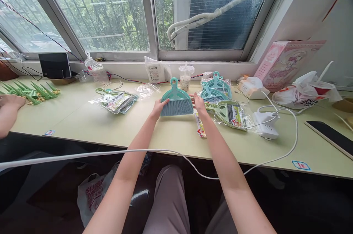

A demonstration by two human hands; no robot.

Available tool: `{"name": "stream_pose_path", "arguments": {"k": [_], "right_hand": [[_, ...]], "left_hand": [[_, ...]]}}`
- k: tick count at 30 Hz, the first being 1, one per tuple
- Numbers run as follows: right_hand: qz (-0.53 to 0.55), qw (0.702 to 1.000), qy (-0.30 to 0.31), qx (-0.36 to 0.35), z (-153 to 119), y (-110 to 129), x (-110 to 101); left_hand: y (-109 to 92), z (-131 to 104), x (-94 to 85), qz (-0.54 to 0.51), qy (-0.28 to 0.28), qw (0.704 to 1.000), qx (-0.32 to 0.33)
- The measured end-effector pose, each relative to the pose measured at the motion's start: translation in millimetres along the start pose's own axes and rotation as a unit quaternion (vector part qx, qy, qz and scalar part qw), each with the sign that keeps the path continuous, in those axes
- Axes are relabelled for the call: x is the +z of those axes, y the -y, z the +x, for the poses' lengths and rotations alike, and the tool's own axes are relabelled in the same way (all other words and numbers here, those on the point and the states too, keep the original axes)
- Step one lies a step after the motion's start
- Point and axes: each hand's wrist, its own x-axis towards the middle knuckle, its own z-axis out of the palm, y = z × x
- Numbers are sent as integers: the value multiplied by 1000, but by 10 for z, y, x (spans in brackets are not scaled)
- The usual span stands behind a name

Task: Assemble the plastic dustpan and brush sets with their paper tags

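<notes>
Across the top of the frame, a wide window (150,13); spanning the middle, a pale tabletop (79,127). At upper right, a pink box (289,64). Left of center, a pile of wrapped packets (117,102). Close on the right, crowding that side, a wrapped green brush (224,110), with another teal brush (212,97) just behind. Farther right, a white power strip (267,127). Behind the center, a drink cup (185,81). Low across the frame, a white cable (162,150), passing over the left forearm (124,180) and under the right forearm (223,153). Partly hidden by the latter, a printed card (199,126).

At center, a teal brush with ring handle up, bristles (178,107) down, between both hands. Left grip (159,108) closed on its left edge, thumb in front. Right grip (198,102) at the opposite edge, fingers extended; impossible to tell whether clasping.
</notes>
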Motion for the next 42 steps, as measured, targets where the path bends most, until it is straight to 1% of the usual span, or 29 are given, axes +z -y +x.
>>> {"name": "stream_pose_path", "arguments": {"k": [1, 2, 4, 5, 6, 7, 9, 12, 14, 16, 18, 20, 21, 23, 25, 26, 27, 28, 29, 30, 31, 32, 34, 36, 38, 39, 40, 42], "right_hand": [[-91, 996, -8, 3, -21, 24, -32], [-193, 981, -12, 6, -49, 47, -54], [-369, 929, 1, 13, -118, 81, -64], [-426, 904, 23, 16, -153, 92, -51], [-459, 887, 51, 17, -185, 99, -29], [-477, 875, 79, 15, -211, 104, -3], [-477, 869, 131, -1, -244, 117, 40], [-414, 883, 221, -30, -245, 155, -1], [-359, 893, 269, -42, -218, 176, -122], [-327, 891, 311, -39, -175, 169, -285], [-324, 875, 360, -15, -126, 131, -428], [-346, 858, 380, 18, -79, 74, -498], [-362, 852, 378, 29, -59, 46, -499], [-391, 847, 358, 31, -33, 3, -442], [-393, 855, 337, 16, -29, -16, -344], [-376, 867, 327, 7, -37, -16, -290], [-344, 883, 319, 3, -49, -13, -235], [-290, 901, 323, 2, -65, -7, -179], [-208, 921, 331, 5, -81, -1, -122], [-113, 932, 343, 15, -94, 3, -64], [-33, 932, 359, 19, -104, 3, -5], [24, 930, 367, 5, -108, -3, 53], [64, 953, 296, -27, -100, -31, 157], [35, 982, 178, -52, -81, -84, 226], [-23, 995, 69, -73, -65, -152, 257], [-48, 995, 34, -85, -59, -185, 260], [-67, 993, 16, -96, -55, -215, 258], [-83, 990, 13, -109, -52, -255, 249]], "left_hand": [[28, 43, -31, -19, -41, 999, -2], [49, 85, -65, -36, -85, 996, 0], [71, 158, -144, -67, -172, 983, -3], [74, 187, -185, -85, -206, 975, -15], [76, 209, -226, -106, -232, 966, -34], [77, 226, -263, -130, -246, 959, -56], [87, 245, -318, -174, -248, 949, -91], [119, 255, -348, -194, -234, 947, -100], [144, 256, -343, -176, -222, 955, -90], [165, 255, -327, -153, -204, 963, -83], [181, 257, -309, -137, -192, 968, -85], [191, 264, -294, -128, -185, 970, -92], [194, 269, -290, -123, -184, 971, -94], [199, 280, -286, -115, -183, 972, -95], [199, 285, -288, -112, -184, 972, -92], [198, 285, -289, -112, -183, 973, -90], [197, 282, -289, -113, -179, 973, -88], [198, 278, -287, -114, -173, 974, -87], [201, 274, -284, -116, -163, 976, -81], [206, 270, -279, -116, -156, 978, -79], [213, 265, -270, -112, -150, 980, -74], [219, 259, -259, -108, -140, 982, -70], [226, 238, -223, -98, -105, 987, -74], [219, 199, -168, -94, -55, 991, -75], [199, 146, -101, -83, -11, 994, -67], [187, 118, -66, -72, 2, 996, -58], [174, 89, -32, -57, 12, 997, -48], [152, 39, 24, -27, 24, 999, -26]]}}
